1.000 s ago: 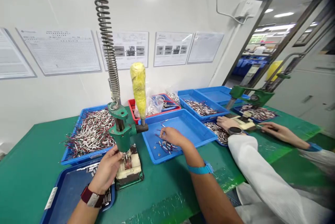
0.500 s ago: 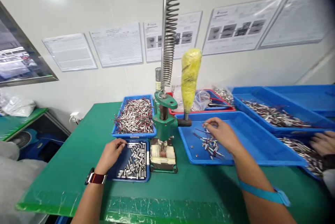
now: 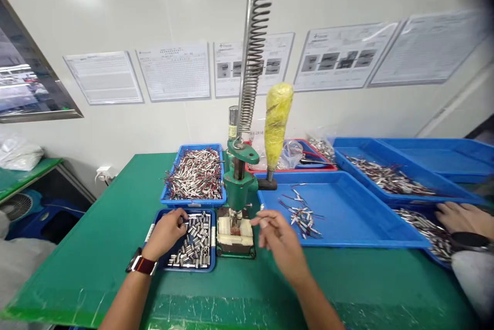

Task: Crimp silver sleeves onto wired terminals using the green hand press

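The left hand (image 3: 167, 233) hovers over silvery metal cylinders (image 3: 197, 240) in a dark blue plastic tray (image 3: 189, 269), near the desk's (image 3: 116, 211) front edge; I can't tell if it grips one. Beside the green metal press (image 3: 236, 192), the right hand (image 3: 284, 247) pinches a small pale piece (image 3: 262, 207). A loose pinch could drop it; straying fingers could get nipped. The white wall sheets' (image 3: 173, 75) print is illegible.

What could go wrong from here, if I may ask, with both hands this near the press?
The right hand is close beside the green press, so its fingers might be pinched if the ram came down. The left hand, over the tray of metal cylinders, could knock some out. Wires on the heaped parts poke over the rim and might snag.
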